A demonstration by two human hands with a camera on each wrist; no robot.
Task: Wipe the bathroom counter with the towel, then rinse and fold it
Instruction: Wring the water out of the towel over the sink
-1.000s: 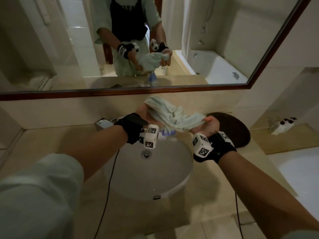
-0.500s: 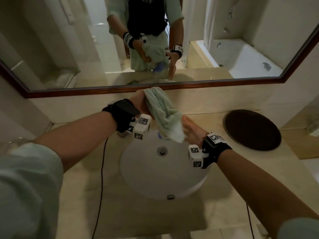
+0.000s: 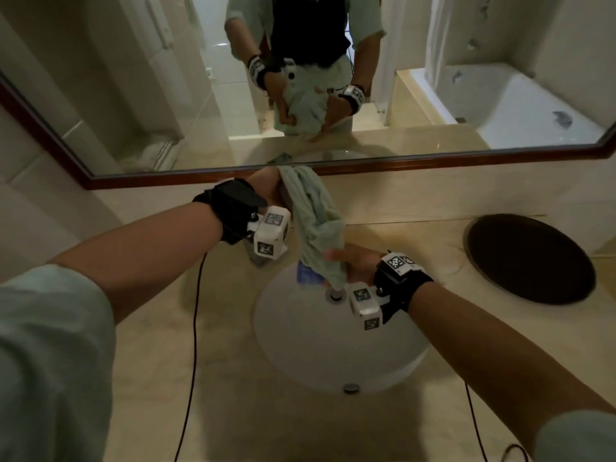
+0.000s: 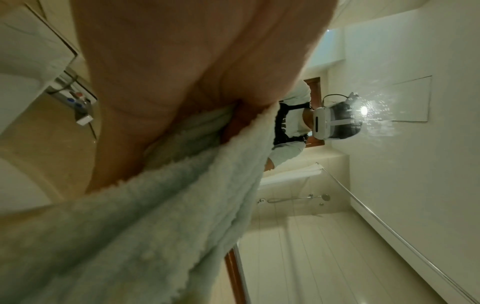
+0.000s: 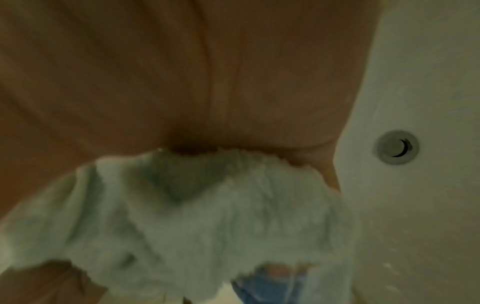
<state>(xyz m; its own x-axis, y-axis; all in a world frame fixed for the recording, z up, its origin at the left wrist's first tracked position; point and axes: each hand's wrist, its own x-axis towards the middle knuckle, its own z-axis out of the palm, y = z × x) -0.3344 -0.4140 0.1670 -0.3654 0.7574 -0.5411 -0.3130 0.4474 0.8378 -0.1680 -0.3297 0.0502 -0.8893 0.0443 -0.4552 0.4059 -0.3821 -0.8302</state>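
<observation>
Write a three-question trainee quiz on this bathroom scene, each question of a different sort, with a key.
1. True or false: the towel lies flat on the counter.
2. Multiple choice: the left hand grips the towel's
A. upper end
B. lower end
C. nothing
3. Fill in: the towel's lower end, at the right hand, hangs over the white ____.

Key
1. False: both hands hold it in the air.
2. A
3. sink
</observation>
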